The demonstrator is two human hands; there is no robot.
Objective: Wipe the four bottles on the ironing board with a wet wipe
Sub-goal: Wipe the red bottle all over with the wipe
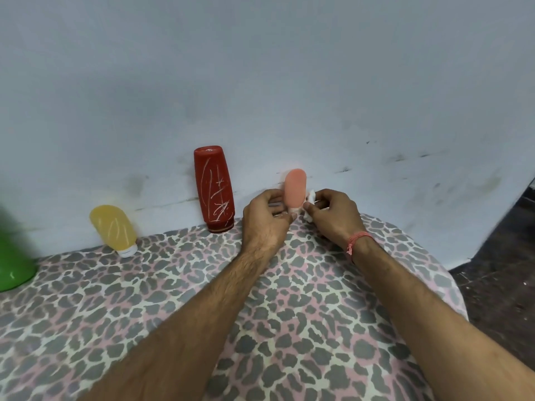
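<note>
Left hand (267,215) grips the small peach-pink soft plastic bottle (295,190) low down near its cap end, standing it cap-down at the far edge of the leopard-print padded ironing board (202,299), close to the pale blue wall (260,82). Right hand (333,215) pinches a crumpled white wet wipe (310,198), touching the bottle's right side. For this step, my read: keep the left grip low and firm so the body stays exposed, run the wipe bottom to top, then rotate the bottle in the fingers to reach the wall-facing side; the soft body will likely dent under pressure, so go light. The wipe is bunched small, so unfolding it to a fresh face would help. Peach bottle shows no marks from here; can't tell about its back. Others: tall dark red plastic bottle (214,189), cap-down, leaning on the wall just left of the left hand, heavily streaked with white scribbles, likely the hardest job. Squat yellow translucent bottle with white cap (114,230) sits further left, tilted, with faint pale streaks. Green glossy bottle (13,256) sits at the left frame edge, blurred, mostly cut off. Hazards: the left elbow or wrist could knock the red bottle over, and the padded board gives unstable footing. Right wrist wears an orange-pink thread band (357,241), well clear of the work.
</note>
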